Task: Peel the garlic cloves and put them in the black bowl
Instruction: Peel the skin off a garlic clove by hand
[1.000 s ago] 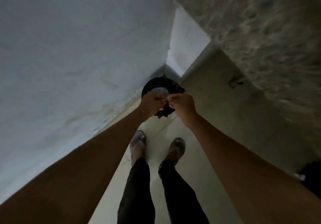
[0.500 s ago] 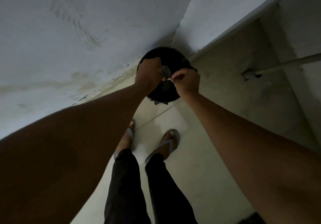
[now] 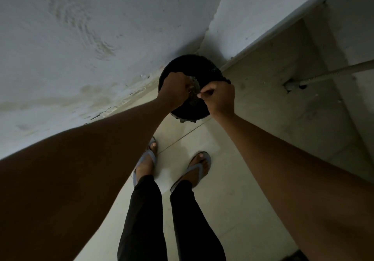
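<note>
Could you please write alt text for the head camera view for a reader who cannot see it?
Two bare hands, left hand and right hand, pinch something small over a round black bowl on the pale tiled floor in a dim corner. Below are grey flip-flops and black trousers.

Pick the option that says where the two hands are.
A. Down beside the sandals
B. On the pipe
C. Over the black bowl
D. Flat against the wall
C: the left hand and right hand meet, fingers curled, directly over the black bowl.
</note>
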